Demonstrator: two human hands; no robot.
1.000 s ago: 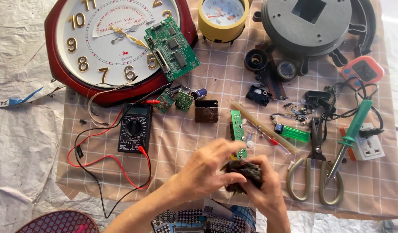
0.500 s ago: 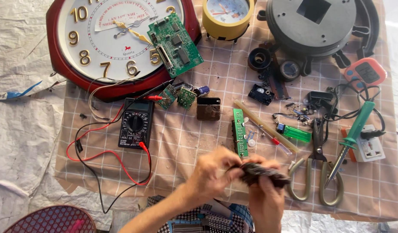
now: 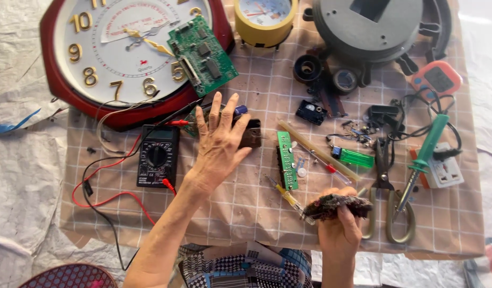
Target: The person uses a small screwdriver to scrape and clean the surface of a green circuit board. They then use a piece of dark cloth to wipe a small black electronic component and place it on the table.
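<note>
Hands are now apart: half a second ago both closed on the dark worn piece point(image 3: 336, 205) near the body. Right hand point(image 3: 339, 232) alone now grips that piece, just beside the scissors point(image 3: 387, 197). Left hand point(image 3: 220, 143) has reached forward, fingers spread flat over the small brown box point(image 3: 251, 133), between the black multimeter point(image 3: 158, 154) and the narrow green board point(image 3: 286, 160).

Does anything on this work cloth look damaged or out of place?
Yes. A bare green circuit board lies tilted across the face of the red wall clock, overlapping its rim, and dark crumbs are scattered on the checked cloth.
</note>
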